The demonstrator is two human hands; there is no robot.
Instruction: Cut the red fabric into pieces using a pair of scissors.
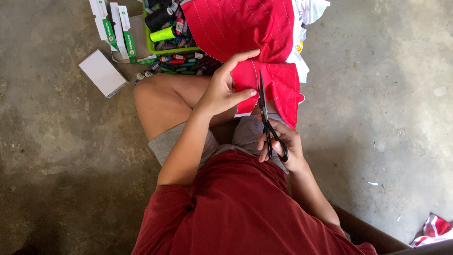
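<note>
Red cloth with thin white stripes point(278, 82) draped over the lap at the centre of the view, one larger spread running up to 12 o'clock and a smaller flap hanging down toward 3 o'clock of the knee. Black scissors point(265, 115) standing nearly upright through the flap, blades pointing to 12 o'clock and set into the cloth's lower edge. Right hand point(282, 146) at 6 o'clock of the cloth, grip closed through the scissor handles, fingers curled round the loops. Left hand point(224, 89) at 9 o'clock of the blades, grip pinching the cloth's edge, thumb below and index finger stretched out along the upper fold. Bare knee point(163, 97) just beside that hand at 9 o'clock, grey shorts point(188, 141) and dark red shirt point(245, 208) below toward 6 o'clock. Green basket of thread spools point(167, 28) at 11 o'clock, touching the cloth's far edge, more spools spilled beside it. White and green cartons point(113, 26) further out at 10 o'clock, a plain white box point(102, 73) near them on the concrete floor point(387, 94). Another red-and-white scrap point(434, 229) well apart at 4 o'clock.
</note>
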